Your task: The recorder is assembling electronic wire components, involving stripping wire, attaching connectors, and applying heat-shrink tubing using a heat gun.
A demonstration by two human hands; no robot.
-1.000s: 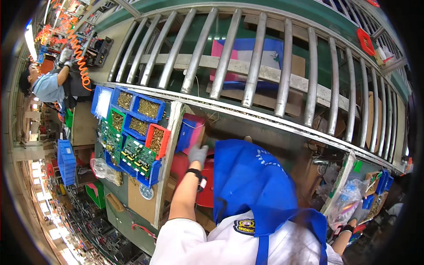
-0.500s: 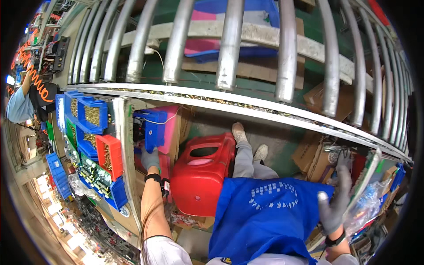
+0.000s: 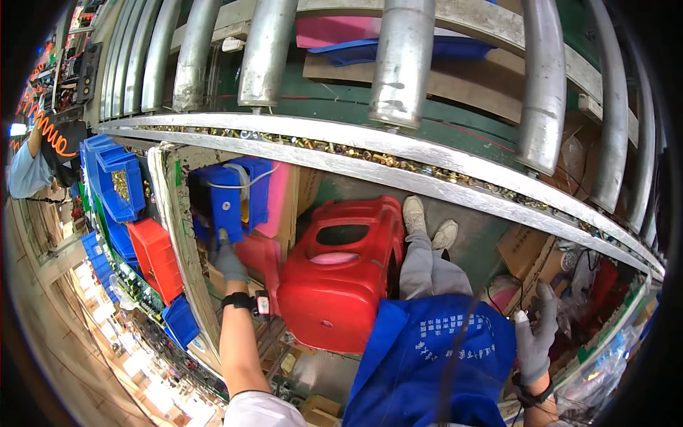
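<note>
My left hand [image 3: 231, 265], in a grey glove, is at the lower end of a blue plastic bin [image 3: 227, 207] under the bench at left. Its fingers close on the bin's edge and are partly hidden. A second blue bin [image 3: 258, 191] with a white cable across it stands beside that one, next to a pink sheet [image 3: 278, 203]. My right hand [image 3: 537, 343], gloved in grey with a white thumb tip, is raised at the right, fingers stretched and thumb apart. It holds nothing. A red plastic stool [image 3: 331, 313] stands between my left arm and my blue apron [image 3: 445, 356].
Metal rollers [image 3: 404, 64] run above a pale rail [image 3: 341, 148] strewn with screws. Left on the bench are a red bin [image 3: 156, 260], a blue bin of screws [image 3: 117, 181] and circuit boards [image 3: 121, 288]. Cardboard [image 3: 523, 245] and plastic bags [image 3: 594, 381] lie right. Another person's sleeve [image 3: 30, 173] shows far left.
The view has shifted, bringing the rail and rollers closer. My left hand stays at the blue bin, which now shows farther left and tilted less. My right hand remains raised with fingers stretched.
</note>
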